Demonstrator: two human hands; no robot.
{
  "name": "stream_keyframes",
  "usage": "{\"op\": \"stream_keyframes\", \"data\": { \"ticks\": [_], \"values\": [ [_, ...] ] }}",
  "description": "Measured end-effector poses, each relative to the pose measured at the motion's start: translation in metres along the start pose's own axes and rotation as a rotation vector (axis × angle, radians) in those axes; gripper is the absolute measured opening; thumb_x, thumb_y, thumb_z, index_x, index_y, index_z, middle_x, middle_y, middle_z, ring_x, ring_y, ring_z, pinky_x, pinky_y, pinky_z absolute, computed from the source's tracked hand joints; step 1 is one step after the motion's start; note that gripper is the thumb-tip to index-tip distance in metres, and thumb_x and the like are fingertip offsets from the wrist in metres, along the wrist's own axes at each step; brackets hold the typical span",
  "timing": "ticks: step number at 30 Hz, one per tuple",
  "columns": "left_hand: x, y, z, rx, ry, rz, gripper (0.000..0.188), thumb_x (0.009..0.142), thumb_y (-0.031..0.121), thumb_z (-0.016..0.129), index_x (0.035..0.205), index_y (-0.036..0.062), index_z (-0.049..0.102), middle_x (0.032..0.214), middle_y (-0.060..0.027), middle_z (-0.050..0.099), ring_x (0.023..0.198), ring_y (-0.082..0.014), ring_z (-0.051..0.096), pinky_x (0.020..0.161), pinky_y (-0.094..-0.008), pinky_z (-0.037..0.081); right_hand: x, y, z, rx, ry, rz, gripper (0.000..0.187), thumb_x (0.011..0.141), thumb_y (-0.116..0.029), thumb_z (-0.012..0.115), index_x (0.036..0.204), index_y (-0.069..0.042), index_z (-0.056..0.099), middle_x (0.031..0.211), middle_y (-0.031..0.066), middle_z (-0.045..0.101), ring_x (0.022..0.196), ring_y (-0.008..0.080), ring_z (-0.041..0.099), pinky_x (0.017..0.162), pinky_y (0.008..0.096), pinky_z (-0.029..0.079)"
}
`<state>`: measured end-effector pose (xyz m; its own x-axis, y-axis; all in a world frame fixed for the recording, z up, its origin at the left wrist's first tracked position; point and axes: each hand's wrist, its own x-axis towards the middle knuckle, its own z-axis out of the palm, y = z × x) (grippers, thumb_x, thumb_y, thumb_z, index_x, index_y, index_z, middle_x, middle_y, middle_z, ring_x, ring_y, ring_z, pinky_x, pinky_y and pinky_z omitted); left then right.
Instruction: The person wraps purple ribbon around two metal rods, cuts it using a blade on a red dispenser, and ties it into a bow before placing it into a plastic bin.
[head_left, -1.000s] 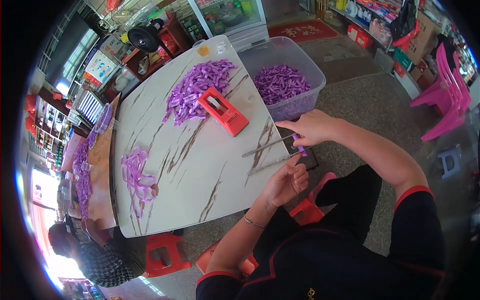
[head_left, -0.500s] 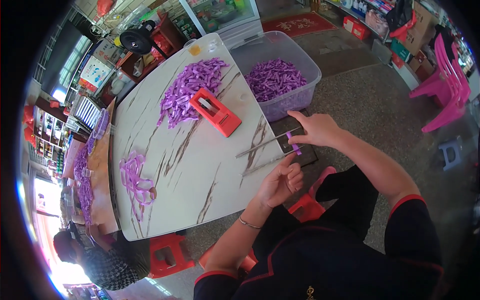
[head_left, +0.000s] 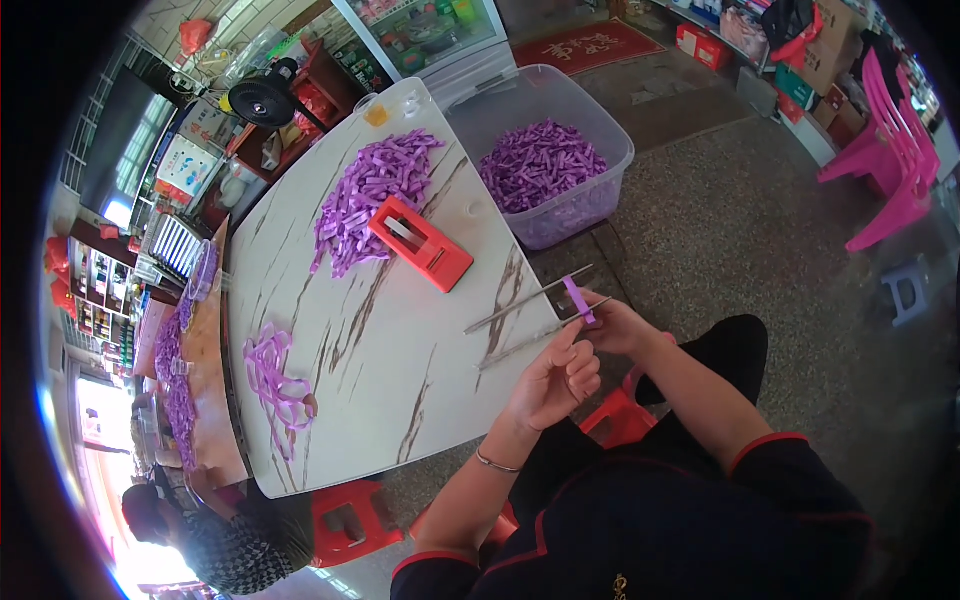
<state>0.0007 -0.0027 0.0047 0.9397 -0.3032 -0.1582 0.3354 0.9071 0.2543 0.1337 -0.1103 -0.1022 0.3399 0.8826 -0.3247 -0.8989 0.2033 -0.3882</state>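
Two thin metal rods (head_left: 515, 308) jut out past the right edge of the table. A short band of purple ribbon (head_left: 575, 297) spans them near their free ends. My left hand (head_left: 558, 380) is on the near side, its index fingertip against the ribbon's lower end and its other fingers curled in. Beyond it, my right hand (head_left: 622, 327) is closed at the same end of the ribbon, with its fingertips partly hidden behind ribbon and rod. A red tape dispenser (head_left: 425, 247) lies on the white marbled table (head_left: 370, 350).
Folded purple ribbon pieces (head_left: 372, 195) are heaped behind the dispenser, and loose ribbon loops (head_left: 275, 375) lie at left. A clear plastic bin (head_left: 570, 222) of similar pieces adjoins the table. Another person (head_left: 215, 545) sits at lower left. Red stools (head_left: 352, 525) and pink chairs (head_left: 890, 150) stand around.
My right hand has come down from above the rods to the ribbon's lower end, and its spread fingers have closed in. My left hand stays at almost the same place.
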Motion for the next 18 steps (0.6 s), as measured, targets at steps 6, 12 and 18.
{"op": "stream_keyframes", "data": {
  "ticks": [6,12,18],
  "values": [
    [0.002,-0.001,0.001,-0.004,0.004,-0.001,0.041,0.085,0.01,0.047,0.125,0.0101,0.035,0.067,0.001,0.035,0.061,-0.0102,0.037,0.058,-0.0234,0.034,0.021,0.009,0.008,0.282,-0.469,0.038,0.026,0.092,-0.023,0.046,0.115,-0.012,0.051,0.063,-0.0055,0.043,0.052,0.0031,0.038,0.047,0.017,0.031],
    [0.002,0.001,0.002,0.007,0.025,0.003,0.042,0.084,0.01,0.048,0.124,0.0092,0.035,0.067,0.0008,0.035,0.06,-0.0106,0.037,0.057,-0.0235,0.033,0.031,0.014,-0.004,0.222,-0.526,0.042,0.032,0.092,-0.024,0.044,0.121,-0.011,0.047,0.063,-0.0046,0.045,0.052,0.0035,0.041,0.047,0.0182,0.033],
    [0.002,0.0,-0.001,-0.008,0.011,0.005,0.044,0.083,0.01,0.049,0.125,0.0089,0.035,0.067,0.0005,0.036,0.061,-0.0109,0.037,0.057,-0.0238,0.034,0.025,0.012,0.003,0.208,-0.492,0.049,0.031,0.092,-0.024,0.044,0.12,-0.01,0.048,0.064,-0.0042,0.047,0.052,0.003,0.041,0.046,0.0173,0.032]
  ]
}}
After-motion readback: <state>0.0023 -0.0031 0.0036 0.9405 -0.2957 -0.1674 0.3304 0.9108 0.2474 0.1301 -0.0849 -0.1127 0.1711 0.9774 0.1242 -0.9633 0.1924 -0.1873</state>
